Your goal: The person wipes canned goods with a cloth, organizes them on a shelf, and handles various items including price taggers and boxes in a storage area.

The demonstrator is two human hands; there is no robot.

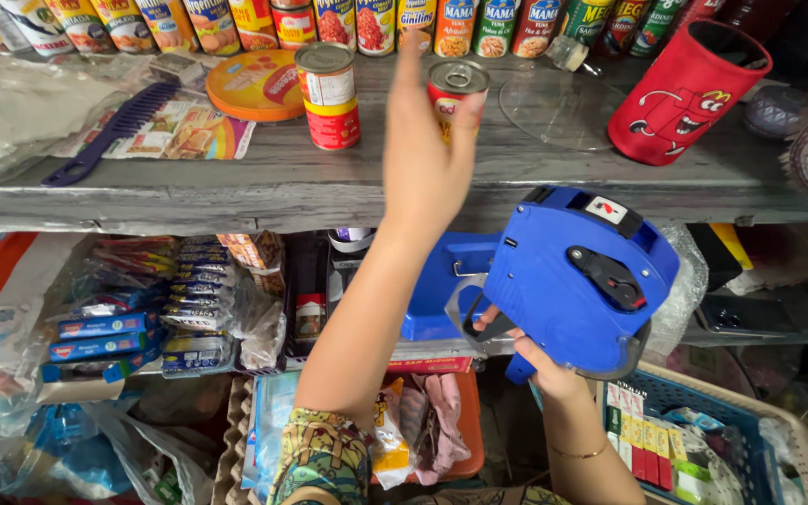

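The left hand (pixel 423 150) reaches up to the grey shelf (pixel 329 187), fingers closing around a small red can (pixel 453 93) that stands beside a taller red-and-yellow can (pixel 329 95). The right hand (pixel 535 360) grips a blue price-label gun (pixel 577 281) below the shelf edge, squeezed on its handle; the step in hand looks like taking hold of the can

A row of tall cans (pixel 367 23) with bright labels lines the back of the grey shelf (pixel 329 187) — in front stand a red-and-yellow can (pixel 329 95) and a red can (pixel 455 93), the latter touched by the left hand (pixel 427 150). Below, blue flat packets (pixel 105 335) lie stacked at left — small red and yellow sachets (pixel 642 440) stand in a basket at right.
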